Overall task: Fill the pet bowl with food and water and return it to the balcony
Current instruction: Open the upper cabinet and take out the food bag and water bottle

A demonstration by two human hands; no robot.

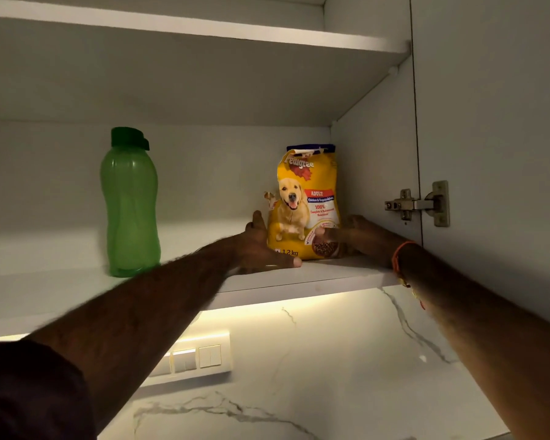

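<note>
Yellow plastic catches the light at the back right corner of the cupboard: a dog food bag (pixel 305 204), standing upright on the lower shelf (pixel 331 274), close against the right side wall. Both arms reach up to it. The left hand (pixel 261 246) lies spread against the bag's left side, fingers running up behind it and the thumb stretched along the shelf in front. The right hand (pixel 346 233) presses the bag's lower right corner, thumb across the printed front. Together the 2 hands cup the bag between them; whether it has left the shelf I cannot tell.

The risk, as I judge it, is in the soft pack. Its top is folded over and looks already torn open, so tipping it forward on the way down could spill kibble over the shelf edge onto the marble worktop (pixel 299 392) below. A grip this low on a tall pouch could also let the upper part flop. The green bottle (pixel 131 204) stands well apart to the left and seems out of the way of the left forearm.

The bag's fill cannot be seen. The bottle is translucent and capped; any liquid level is unclear. The pet bowl is not in view.
</note>
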